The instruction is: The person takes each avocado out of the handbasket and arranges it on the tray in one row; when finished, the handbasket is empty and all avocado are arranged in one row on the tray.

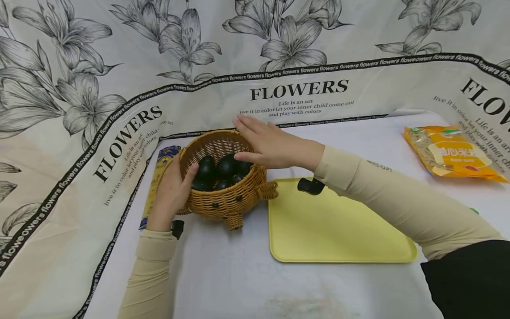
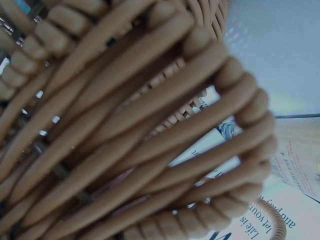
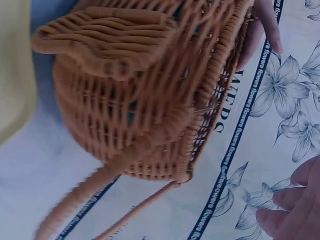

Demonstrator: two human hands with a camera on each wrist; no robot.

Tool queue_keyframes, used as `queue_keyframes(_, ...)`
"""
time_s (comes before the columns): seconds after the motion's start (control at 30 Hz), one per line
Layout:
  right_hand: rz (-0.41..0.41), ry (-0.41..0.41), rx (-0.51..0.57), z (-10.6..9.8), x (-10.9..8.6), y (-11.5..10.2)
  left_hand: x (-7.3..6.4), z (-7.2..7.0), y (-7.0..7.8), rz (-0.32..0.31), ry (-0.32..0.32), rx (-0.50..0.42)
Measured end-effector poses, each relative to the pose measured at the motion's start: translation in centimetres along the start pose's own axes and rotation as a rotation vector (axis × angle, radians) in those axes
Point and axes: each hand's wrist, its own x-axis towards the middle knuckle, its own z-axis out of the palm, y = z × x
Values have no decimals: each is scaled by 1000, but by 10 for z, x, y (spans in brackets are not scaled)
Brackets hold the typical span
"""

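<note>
Over the surface (image 1: 223,274), the basket (image 1: 227,208) is gripped at nine o'clock by the left hand (image 1: 170,190), the right hand (image 1: 275,144) spread at two.

I have fruit (image 1: 226,167) in the basket (image 1: 248,194), packet (image 1: 153,188) left of it, tray (image 1: 338,230) right and nearer me, bag (image 1: 458,153) far right.

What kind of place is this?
Probably a little work spot, though the room itself doesn't show. There's a white tabletop, a flower-printed cloth behind it, and a wicker basket beside a yellow tray.
</note>
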Motion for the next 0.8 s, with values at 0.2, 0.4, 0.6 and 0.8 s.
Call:
queue_keyframes(0.2, -20, -20, -34, -14, 17, -17, -1, 1, -1, -9, -6, -11)
queue_keyframes(0.4, -53, -26, -68, -23, 41, -33, 1, 0, -2, -10, -11, -12)
queue_keyframes(0.6, -67, -127, -106, -20, 64, -41, 2, 0, -1, -9, -33, -6)
queue_keyframes(0.8, -32, -294, -150, -1, 77, -43, 2, 0, -2, -6, -30, 9)
